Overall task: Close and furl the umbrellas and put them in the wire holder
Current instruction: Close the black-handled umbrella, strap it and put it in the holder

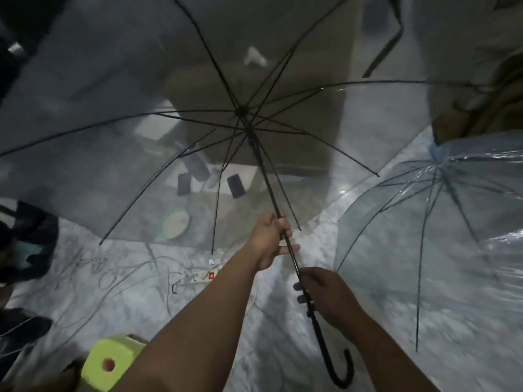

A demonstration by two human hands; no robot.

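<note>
1. Just past the fingers [284, 225] of the left hand [270, 240], the thin black metal shaft [266, 176] runs up to the runner and hub of a wide clear-plastic umbrella with black ribs [169, 114], fully spread and held out over the pale marbled floor [254, 321].
2. The left-hand fingers are curled around the shaft; one finger sticks out straighter below the others. The right hand [325, 298] is wrapped tight on the shaft lower down, just above the glossy black crook handle [339, 369].
3. I'd judge this the very start of closing the first umbrella: canopy taut, ribs stretched, nothing furled.
4. Next, the upper fingers probably need to travel up the shaft to the runner, release its catch and draw it back toward the lower hand, which should keep the handle steady.
5. To the right of the lower fingers a second open umbrella of bluish, crinkly transparent film [441, 222] rests on the floor, not yet touched.
6. Left of the fingers lie tangled grey cables and a white power strip with a red switch [202, 274]; a lime-green foam block [110, 360] sits nearer.
7. I can't spot the wire holder.
</note>
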